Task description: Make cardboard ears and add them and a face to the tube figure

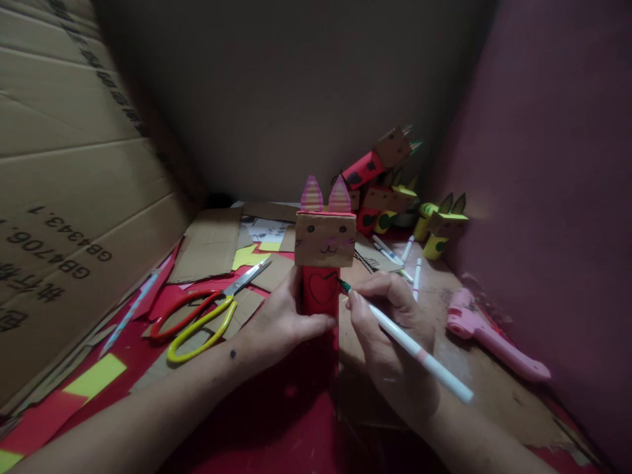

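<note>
My left hand [286, 322] is wrapped round the red body of a cardboard cat figure [324, 238], which stands upright before me. The figure has a brown box head with a drawn face and two pink-edged, striped ears. A dark heart outline [322, 288] shows on its red front. In my right hand [390, 322] is a white marker [419, 352], pinched near its dark green tip. That tip is at the right edge of the red body, beside the heart; whether it touches I cannot tell.
Scissors [207, 316] with red and yellow handles lie open on the left among cardboard pieces [207, 245] and paper scraps. A pink glue gun [496, 336] rests on the right. Several markers [417, 276] and finished-looking figures [444, 227] are behind. A large carton [74, 164] walls the left side.
</note>
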`<move>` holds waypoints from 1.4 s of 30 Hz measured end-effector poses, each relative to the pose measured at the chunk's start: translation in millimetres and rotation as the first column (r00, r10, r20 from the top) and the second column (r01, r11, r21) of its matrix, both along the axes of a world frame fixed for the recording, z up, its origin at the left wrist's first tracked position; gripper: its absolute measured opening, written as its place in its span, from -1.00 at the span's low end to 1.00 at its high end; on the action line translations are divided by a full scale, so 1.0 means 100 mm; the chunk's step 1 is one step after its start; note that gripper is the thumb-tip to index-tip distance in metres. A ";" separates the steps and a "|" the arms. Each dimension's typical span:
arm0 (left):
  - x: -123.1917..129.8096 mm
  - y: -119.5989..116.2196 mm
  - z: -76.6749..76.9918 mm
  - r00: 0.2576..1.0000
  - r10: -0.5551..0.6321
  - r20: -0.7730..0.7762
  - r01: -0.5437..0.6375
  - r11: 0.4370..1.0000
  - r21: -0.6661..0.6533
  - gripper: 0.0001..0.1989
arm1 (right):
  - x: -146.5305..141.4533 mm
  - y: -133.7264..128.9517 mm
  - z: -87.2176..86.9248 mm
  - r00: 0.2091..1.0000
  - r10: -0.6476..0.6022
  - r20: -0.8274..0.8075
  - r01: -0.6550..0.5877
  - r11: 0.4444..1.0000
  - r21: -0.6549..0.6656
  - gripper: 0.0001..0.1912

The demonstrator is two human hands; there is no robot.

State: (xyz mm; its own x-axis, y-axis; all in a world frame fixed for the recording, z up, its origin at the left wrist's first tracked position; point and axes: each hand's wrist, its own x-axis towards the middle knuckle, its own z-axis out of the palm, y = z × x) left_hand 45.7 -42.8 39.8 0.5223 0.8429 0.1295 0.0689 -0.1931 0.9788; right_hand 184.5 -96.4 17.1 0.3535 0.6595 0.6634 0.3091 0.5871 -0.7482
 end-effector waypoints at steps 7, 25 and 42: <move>0.01 0.00 -0.02 1.000 0.019 0.003 -0.019 1.000 0.013 -0.57 | -0.01 -0.02 -0.01 0.999 0.048 -0.024 -0.048 0.999 -0.006 -0.87; 0.00 0.01 -0.01 0.999 0.030 -0.019 -0.029 0.999 0.036 -0.56 | -0.01 0.01 -0.01 0.999 0.027 -0.026 -0.027 1.000 -0.013 -0.87; -0.01 0.02 -0.04 1.000 0.012 0.018 -0.012 1.000 0.021 -0.56 | 0.01 0.01 -0.01 1.000 0.030 -0.005 -0.030 1.000 0.005 -0.86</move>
State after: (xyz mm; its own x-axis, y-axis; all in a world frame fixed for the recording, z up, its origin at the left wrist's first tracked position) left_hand 44.7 -40.5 35.5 0.5093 0.8462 0.1566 0.0537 -0.2129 0.9756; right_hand 185.1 -95.7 16.5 0.3368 0.6670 0.6646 0.2871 0.5995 -0.7471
